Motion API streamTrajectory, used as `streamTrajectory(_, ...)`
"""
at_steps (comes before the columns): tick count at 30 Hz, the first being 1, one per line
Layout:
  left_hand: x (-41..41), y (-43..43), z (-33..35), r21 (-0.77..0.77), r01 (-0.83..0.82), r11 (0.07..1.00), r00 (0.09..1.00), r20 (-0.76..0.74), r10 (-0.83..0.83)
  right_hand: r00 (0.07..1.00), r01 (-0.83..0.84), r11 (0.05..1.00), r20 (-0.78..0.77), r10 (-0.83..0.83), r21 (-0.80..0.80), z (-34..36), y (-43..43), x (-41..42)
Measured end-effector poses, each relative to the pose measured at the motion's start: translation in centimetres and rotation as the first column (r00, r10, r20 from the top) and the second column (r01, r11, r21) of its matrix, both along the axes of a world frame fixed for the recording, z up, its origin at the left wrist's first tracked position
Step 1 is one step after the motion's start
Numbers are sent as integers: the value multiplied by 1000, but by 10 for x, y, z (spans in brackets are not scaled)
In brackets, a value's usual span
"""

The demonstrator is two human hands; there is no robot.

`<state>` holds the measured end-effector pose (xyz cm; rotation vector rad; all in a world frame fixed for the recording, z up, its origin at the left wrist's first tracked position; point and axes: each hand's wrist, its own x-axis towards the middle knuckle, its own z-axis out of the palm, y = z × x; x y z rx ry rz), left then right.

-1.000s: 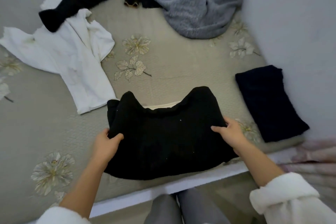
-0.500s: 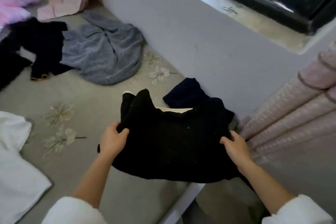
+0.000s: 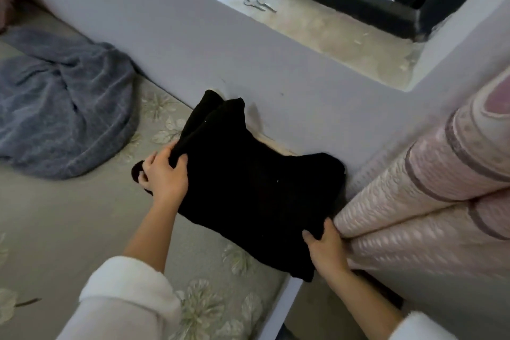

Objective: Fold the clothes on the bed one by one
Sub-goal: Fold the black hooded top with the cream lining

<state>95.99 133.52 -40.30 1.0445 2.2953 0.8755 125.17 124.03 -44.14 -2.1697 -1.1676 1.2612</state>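
A folded black garment [image 3: 254, 188] lies at the bed's right corner against the grey wall, covering the spot where a dark folded piece lay earlier. My left hand [image 3: 165, 176] grips its left edge, thumb on top and fingers curled under. My right hand [image 3: 325, 248] grips the near right corner beside the pink curtain. A crumpled grey-blue garment [image 3: 63, 113] lies unfolded on the bed [image 3: 69, 229] to the left.
The grey wall [image 3: 276, 69] runs behind the bed with a window sill [image 3: 317, 22] above it. A pink patterned curtain [image 3: 427, 188] hangs close on the right. The bed's white front edge [image 3: 278, 312] is near my arms.
Both hands carried the black garment from the bed's front edge rightwards to the wall corner, and it now covers the dark folded piece. My view swung right.
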Motion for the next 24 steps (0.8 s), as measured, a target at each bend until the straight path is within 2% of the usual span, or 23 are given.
streamTrajectory(2, 7, 7, -22, -51, 84, 995, 996, -14, -84, 995, 19, 994, 97, -9, -106, -16, 7, 0)
streamTrajectory(4, 18, 4, -49, -174, 157, 972, 988, 22, -156, 972, 4, 980, 230, 43, -200, -26, 10, -3)
streamTrajectory(6, 32, -10, -73, -284, 201, 938, 979, 92, -182, 934, -85, 978, 326, 145, -191, -31, 12, -10)
streamTrajectory(10, 61, -37, -108, -426, 346, 836, 938, 143, -316, 822, -391, 901, 368, 434, -189, -37, 34, -22)
streamTrajectory(14, 74, -42, -131, -498, 435, 750, 890, 112, -441, 768, -416, 877, 424, 481, -241, -58, 77, -16)
streamTrajectory(17, 76, -40, -144, -552, 435, 711, 878, 84, -471, 649, -473, 824, 509, 565, -312, -77, 103, 3)
streamTrajectory(19, 75, -39, -151, -596, 432, 677, 857, 37, -514, 620, -490, 773, 461, 634, -404, -91, 111, 13)
streamTrajectory(22, 74, -38, -161, -618, 430, 658, 835, -6, -551, 761, -423, 763, 266, 592, -488, -106, 116, 19)
streamTrajectory(24, 73, -37, -163, -615, 439, 655, 832, 3, -555, 760, -422, 750, 252, 599, -510, -110, 117, 22)
